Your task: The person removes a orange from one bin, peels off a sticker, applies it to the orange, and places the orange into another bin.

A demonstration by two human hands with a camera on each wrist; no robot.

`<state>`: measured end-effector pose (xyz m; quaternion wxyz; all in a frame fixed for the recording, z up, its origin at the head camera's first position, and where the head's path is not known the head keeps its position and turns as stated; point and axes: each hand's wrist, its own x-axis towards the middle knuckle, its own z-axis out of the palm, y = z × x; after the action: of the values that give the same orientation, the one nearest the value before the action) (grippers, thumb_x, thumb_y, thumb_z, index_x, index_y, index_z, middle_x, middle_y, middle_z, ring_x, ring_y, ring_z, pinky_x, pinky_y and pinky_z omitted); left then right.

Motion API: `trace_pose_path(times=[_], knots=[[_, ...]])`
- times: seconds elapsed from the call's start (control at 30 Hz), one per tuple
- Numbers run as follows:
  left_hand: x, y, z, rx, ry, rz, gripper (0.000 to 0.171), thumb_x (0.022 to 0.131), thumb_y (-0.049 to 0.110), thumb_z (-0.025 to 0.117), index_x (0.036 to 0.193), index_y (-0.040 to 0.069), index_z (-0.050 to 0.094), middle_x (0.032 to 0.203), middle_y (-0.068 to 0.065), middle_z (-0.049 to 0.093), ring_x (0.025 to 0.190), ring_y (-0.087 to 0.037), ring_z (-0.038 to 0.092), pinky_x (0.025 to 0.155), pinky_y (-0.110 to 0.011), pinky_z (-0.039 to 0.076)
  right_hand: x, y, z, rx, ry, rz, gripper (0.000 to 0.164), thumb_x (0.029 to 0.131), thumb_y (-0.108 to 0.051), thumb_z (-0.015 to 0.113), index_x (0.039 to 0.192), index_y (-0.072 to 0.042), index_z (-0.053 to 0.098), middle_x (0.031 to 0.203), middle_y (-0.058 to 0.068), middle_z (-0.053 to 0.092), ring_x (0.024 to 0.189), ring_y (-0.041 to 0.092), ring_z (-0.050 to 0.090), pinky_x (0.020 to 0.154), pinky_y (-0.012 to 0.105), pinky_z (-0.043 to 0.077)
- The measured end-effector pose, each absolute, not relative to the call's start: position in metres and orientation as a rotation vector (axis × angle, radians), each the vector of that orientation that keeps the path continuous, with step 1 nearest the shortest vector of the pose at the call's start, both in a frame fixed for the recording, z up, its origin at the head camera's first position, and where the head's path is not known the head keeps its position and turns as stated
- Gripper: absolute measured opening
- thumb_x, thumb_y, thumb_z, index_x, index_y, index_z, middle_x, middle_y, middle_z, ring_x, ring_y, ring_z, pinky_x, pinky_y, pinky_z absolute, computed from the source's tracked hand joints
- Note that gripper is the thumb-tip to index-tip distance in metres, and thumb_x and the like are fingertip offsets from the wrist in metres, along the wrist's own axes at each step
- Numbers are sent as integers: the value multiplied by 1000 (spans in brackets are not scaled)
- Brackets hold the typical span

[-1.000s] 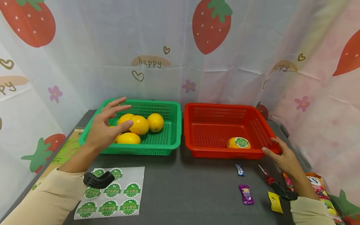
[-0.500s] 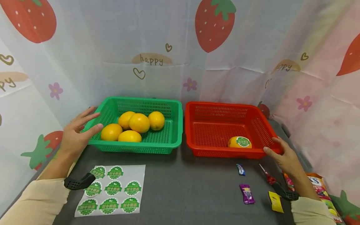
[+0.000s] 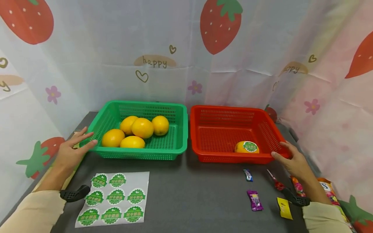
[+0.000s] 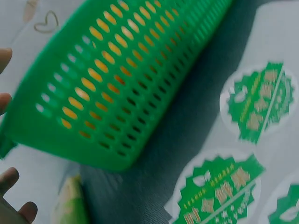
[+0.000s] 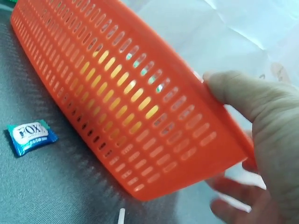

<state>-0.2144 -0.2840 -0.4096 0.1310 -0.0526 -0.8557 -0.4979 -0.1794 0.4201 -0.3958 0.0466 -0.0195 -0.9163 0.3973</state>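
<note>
My left hand [image 3: 67, 157] is at the front left corner of the green basket [image 3: 140, 151], fingers spread and relaxed, fingertips right at the rim. In the left wrist view several fingertips [image 4: 4, 100] show at the left edge beside the basket corner. Several yellow-orange fruits, probably oranges [image 3: 132, 142], lie in the green basket. With my right hand [image 3: 298, 166] I grip the front right corner of the red basket [image 3: 230, 158], thumb on the rim and fingers curled beyond the corner. One fruit with a round green-and-white sticker [image 3: 250, 147] lies inside the red basket.
A sheet of round green stickers [image 3: 146, 181] lies at the front left of the dark table. Near the right hand are a blue candy [image 3: 248, 175], a purple candy [image 3: 254, 200], a yellow packet [image 3: 284, 208] and a lollipop [image 3: 279, 186]. A printed curtain [image 3: 116, 81] hangs behind.
My left hand has moved left and down from above the green basket to its front left corner. The right hand keeps its hold on the red basket.
</note>
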Motion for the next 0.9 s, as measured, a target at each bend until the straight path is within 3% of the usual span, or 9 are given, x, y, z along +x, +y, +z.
trace_pose_path(times=[0.07,0.17,0.23,0.37,0.57,0.73,0.9], knots=[[-217,-287,-416,-143,-2516,-1390,56,93,31,66,138,0,51,156,-3,27,144,-31,10,105,-66,10,-180,419,-392,-62,-2785,1193,79,94,-41,61,148,6,26,155,28,11,123,54,33,88,40,49],[-218,-290,-423,-137,-2541,-1302,58,92,32,67,136,-2,52,155,-9,26,142,-36,13,103,-68,13,-181,416,-378,-63,-2749,1157,82,93,-42,62,149,5,25,153,30,11,124,57,27,90,68,36],[-218,-290,-425,-141,-2534,-1277,57,92,32,67,135,-3,53,155,-11,27,142,-38,14,102,-68,15,-181,411,-364,-54,-2718,1123,84,91,-42,63,151,1,24,152,30,14,126,58,25,89,72,32],[-217,-289,-427,-143,-2508,-1265,57,92,31,68,135,-3,53,154,-12,28,141,-37,16,102,-68,17,-182,391,-329,23,-2678,1123,83,90,-41,65,154,-8,23,153,26,21,128,55,28,87,71,35],[-216,-285,-428,-104,-2462,-1297,56,91,30,69,134,-3,54,153,-10,30,141,-36,20,106,-61,17,-189,341,-288,210,-2665,1197,77,90,-34,69,153,-18,28,149,13,35,125,36,43,95,55,41],[-219,-281,-430,-80,-2427,-1337,56,91,29,69,135,-3,54,153,-6,32,140,-32,23,108,-54,19,-199,299,-271,398,-2648,1315,77,89,-28,71,152,-20,28,150,6,33,123,30,43,98,52,38],[-222,-280,-431,-88,-2427,-1321,56,91,30,69,135,-2,54,153,-5,32,140,-31,24,108,-51,22,-215,262,-267,506,-2658,1360,77,87,-32,73,151,-24,31,149,3,34,123,29,43,96,50,40]])
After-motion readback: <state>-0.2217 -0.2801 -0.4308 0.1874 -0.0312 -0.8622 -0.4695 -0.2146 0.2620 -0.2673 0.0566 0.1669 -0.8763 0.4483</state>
